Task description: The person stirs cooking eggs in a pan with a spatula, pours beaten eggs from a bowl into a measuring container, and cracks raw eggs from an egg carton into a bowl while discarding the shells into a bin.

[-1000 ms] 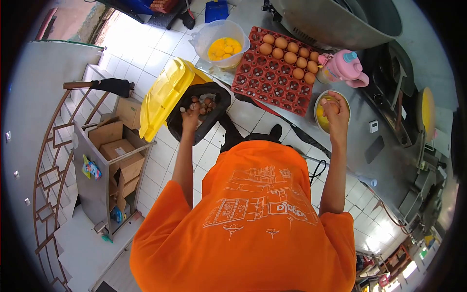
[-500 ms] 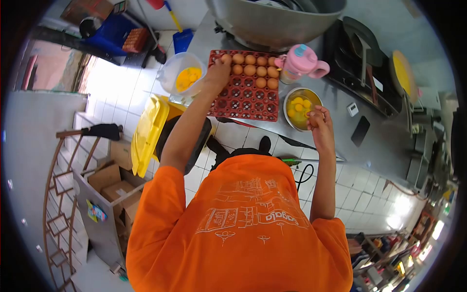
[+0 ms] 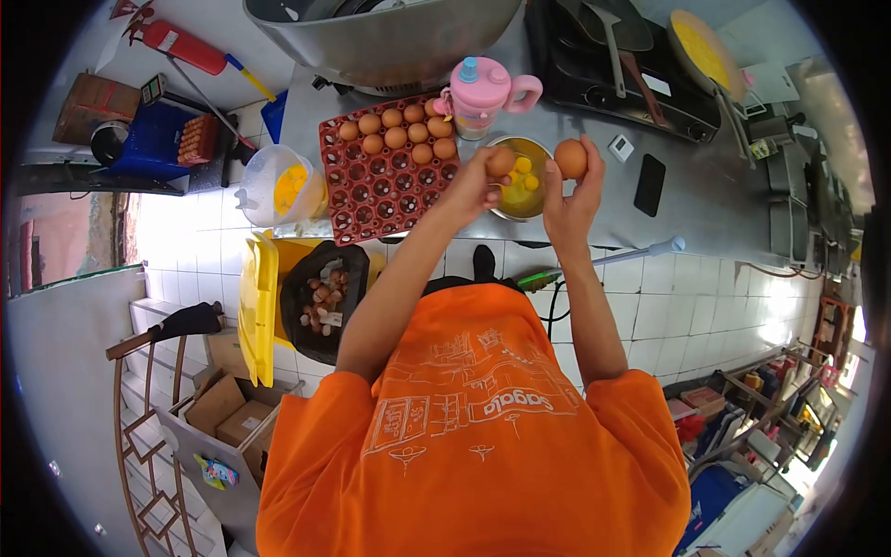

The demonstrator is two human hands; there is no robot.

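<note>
My left hand (image 3: 470,192) is closed on a brown egg (image 3: 501,161) at the left rim of a metal bowl (image 3: 522,219). Several yolks (image 3: 522,174) lie in clear egg white inside the bowl. At the bowl's right side, my right hand (image 3: 572,202) grips another brown egg (image 3: 571,159) between thumb and fingers, its shell looking whole. A dark red egg tray (image 3: 325,153) stands to the left, with several brown eggs in its far rows and bare cups nearer me.
Beyond the bowl stands a pink tumbler (image 3: 481,90). A plastic pitcher with yolks (image 3: 263,190) is left of the tray. Below the counter, a yellow bin (image 3: 258,311) holds eggshells (image 3: 322,302). A phone (image 3: 650,185) and small white timer (image 3: 621,147) lie right, near a black stove (image 3: 594,96).
My left hand has come from the tray's far left corner to the bowl with an egg. My right hand, with its egg, has shifted from over the bowl to its right side. The view has turned.
</note>
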